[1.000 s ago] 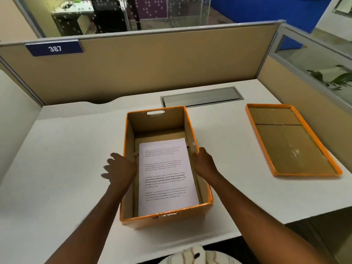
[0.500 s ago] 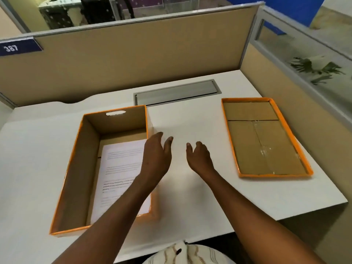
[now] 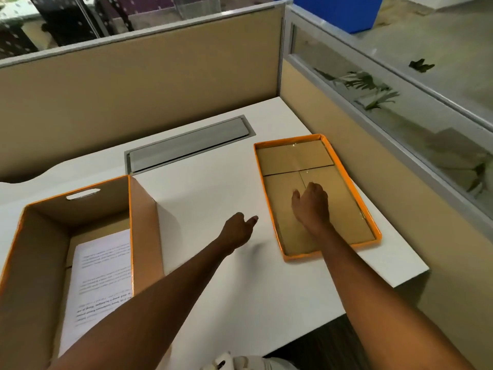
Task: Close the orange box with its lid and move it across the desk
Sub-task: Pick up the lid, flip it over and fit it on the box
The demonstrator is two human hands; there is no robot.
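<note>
The orange-rimmed cardboard box (image 3: 145, 222) stands open at the left of the white desk (image 3: 213, 188), with a printed sheet of paper (image 3: 102, 273) lying inside. Its lid (image 3: 352, 188) lies upside down at the right, brown inside facing up, orange rim around it. My right hand (image 3: 310, 204) hovers over the middle of the lid, fingers loosely apart, holding nothing. My left hand (image 3: 237, 232) is above the bare desk between box and lid, just left of the lid's near corner, fingers extended and empty.
A grey cable hatch (image 3: 186, 144) is set into the desk behind the box and lid. Tan partition walls (image 3: 138, 89) close the back and right sides. The desk's right edge (image 3: 410, 273) runs just beyond the lid.
Both hands have left the box and travelled right: the right one from beside the box to over the lid, the left one to the desk beside the lid. The view has swung right.
</note>
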